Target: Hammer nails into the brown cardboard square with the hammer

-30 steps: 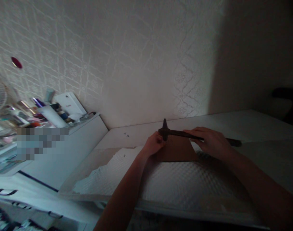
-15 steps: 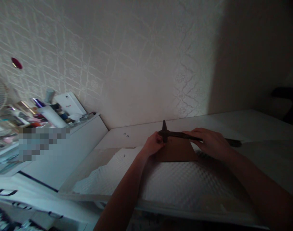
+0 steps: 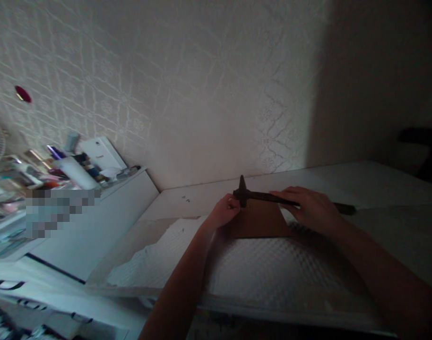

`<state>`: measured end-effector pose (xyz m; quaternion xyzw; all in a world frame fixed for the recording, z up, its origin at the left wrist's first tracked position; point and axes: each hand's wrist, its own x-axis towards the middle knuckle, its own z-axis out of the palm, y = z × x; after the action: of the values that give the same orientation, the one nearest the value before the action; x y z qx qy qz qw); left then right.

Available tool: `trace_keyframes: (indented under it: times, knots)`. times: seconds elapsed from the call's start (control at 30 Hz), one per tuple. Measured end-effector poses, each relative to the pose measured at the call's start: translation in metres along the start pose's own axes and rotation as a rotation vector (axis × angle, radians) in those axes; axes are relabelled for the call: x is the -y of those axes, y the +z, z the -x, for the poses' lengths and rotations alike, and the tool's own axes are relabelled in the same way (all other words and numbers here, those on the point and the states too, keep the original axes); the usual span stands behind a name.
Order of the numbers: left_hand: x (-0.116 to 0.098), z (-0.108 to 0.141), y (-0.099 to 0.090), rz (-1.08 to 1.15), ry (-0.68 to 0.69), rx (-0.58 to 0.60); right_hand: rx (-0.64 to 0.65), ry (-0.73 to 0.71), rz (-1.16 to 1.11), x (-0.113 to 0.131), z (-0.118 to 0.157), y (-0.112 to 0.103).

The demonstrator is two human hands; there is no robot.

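Observation:
A dark hammer (image 3: 260,196) lies sideways across the view, its head at the left and its handle reaching right. My right hand (image 3: 310,208) is wrapped round the handle. Close beside the hammer head is my left hand (image 3: 223,213), its fingers pinched together over the left part of a brown flat board (image 3: 260,224); what they hold, if anything, is hidden. The hammer head is over the board near those fingertips, and I cannot tell if it touches. Under the board is a white quilted cloth (image 3: 251,269).
The cloth is spread on a white table (image 3: 379,189) against a patterned wall (image 3: 202,118). Several small dark bits (image 3: 185,199) lie at the back left. A white cabinet (image 3: 120,217) stands left, with bottles (image 3: 77,172) and a white box (image 3: 102,153) nearby.

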<state>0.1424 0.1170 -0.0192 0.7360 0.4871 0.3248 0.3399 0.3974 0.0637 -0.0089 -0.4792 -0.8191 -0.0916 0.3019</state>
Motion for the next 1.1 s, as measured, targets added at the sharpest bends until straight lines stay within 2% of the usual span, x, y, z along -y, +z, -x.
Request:
trace_keyframes:
  times: [0.3, 0.77, 1.1]
  knots:
    - [-0.004, -0.003, 0.003, 0.211, -0.15, -0.069, 0.012, 0.007, -0.006, 0.002, -0.001, -0.002]
    - [-0.012, 0.0, 0.0, 0.152, -0.179, -0.07, 0.022, 0.0, -0.028, 0.001, 0.0, -0.001]
    - [-0.012, 0.0, 0.0, 0.121, -0.134, -0.082, 0.02, 0.006, -0.038, 0.002, -0.001, -0.002]
